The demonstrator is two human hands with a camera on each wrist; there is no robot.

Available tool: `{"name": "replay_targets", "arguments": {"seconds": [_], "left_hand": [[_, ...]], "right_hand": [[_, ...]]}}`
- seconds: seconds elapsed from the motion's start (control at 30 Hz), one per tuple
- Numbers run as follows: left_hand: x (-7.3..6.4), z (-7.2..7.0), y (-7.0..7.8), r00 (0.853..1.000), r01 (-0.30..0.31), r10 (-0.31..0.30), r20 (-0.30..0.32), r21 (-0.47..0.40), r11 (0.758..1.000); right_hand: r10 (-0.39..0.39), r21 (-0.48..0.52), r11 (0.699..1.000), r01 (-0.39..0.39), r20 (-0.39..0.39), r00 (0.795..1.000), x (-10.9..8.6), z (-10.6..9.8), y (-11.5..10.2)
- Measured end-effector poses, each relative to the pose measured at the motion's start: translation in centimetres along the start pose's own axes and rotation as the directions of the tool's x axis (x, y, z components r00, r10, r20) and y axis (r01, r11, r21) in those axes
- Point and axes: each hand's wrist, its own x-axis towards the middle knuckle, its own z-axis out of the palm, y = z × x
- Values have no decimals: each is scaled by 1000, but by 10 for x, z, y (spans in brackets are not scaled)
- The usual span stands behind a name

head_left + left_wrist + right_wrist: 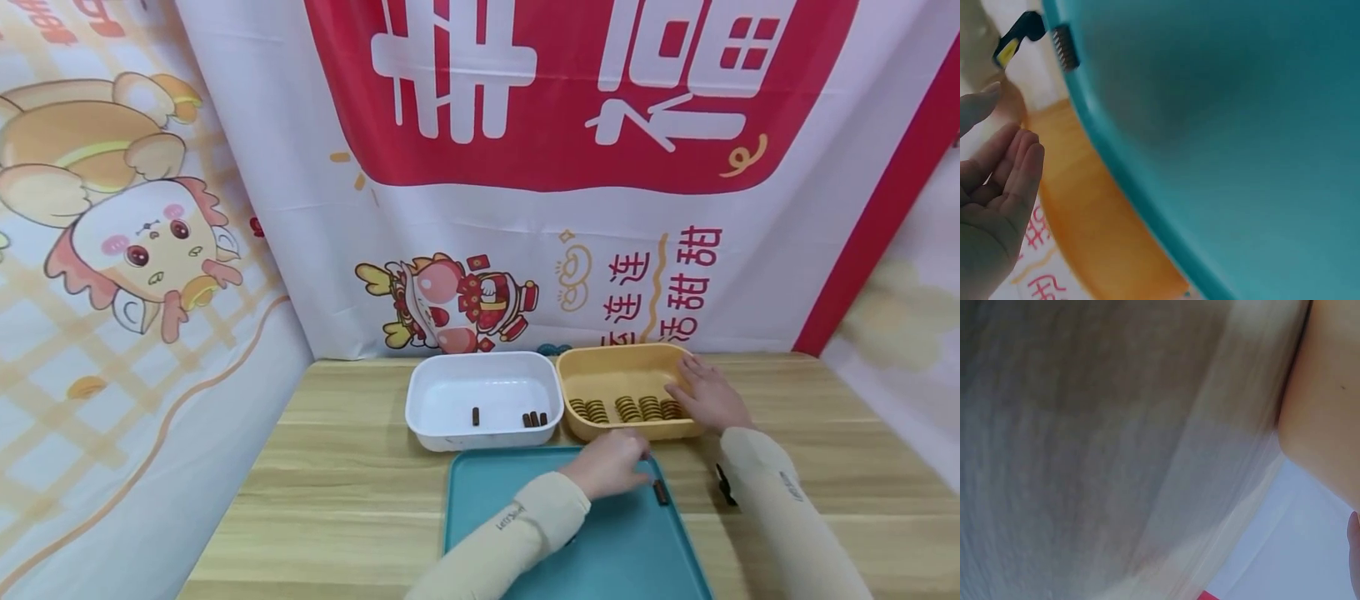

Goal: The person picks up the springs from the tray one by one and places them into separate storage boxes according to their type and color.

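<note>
My left hand [611,462] hovers over the far right part of the teal tray [517,475]. In the left wrist view its thumb and loosely bent fingers [1022,165] stand apart with nothing between them. Close by, a small dark brown ridged piece [661,492] lies along the tray's right edge. My right hand [708,396] rests over the right rim of the yellow container [626,358], fingers reaching inside. Several gold-and-brown ridged pieces [628,408] line its near side. The right wrist view shows mostly tabletop and the container's outer wall [1322,406].
A white container [483,371] stands left of the yellow one, with several small brown pieces [534,419] in it. Both containers sit just beyond the tray on a wooden table [337,483]. Printed cloth [285,167] hangs behind and to the left.
</note>
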Motion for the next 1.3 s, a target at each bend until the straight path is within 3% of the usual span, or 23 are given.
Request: {"name": "replay_targets", "arguments": {"seconds": [0.17,0.33,0.57,0.73,0.93,1.3], "left_hand": [[7,17,6,1000,28,-29,10,110,994],[10,24,8,999,31,-32,1,183,983],[12,27,13,994,91,-100,43,177,980],[14,32,19,989,118,-135,61,224,967],[19,32,28,988,98,-126,85,280,955],[20,35,30,986,77,-110,122,249,965]], "right_hand": [[3,-2,1000,-3,4,1000,1,1,1],[5,2,1000,-5,11,1000,2,1,3],[0,0,1000,0,12,1000,4,2,3],[-3,-7,1000,4,16,1000,3,1,3],[2,-4,1000,-2,14,1000,2,-1,2],[6,0,1000,-6,21,1000,3,1,2]]}}
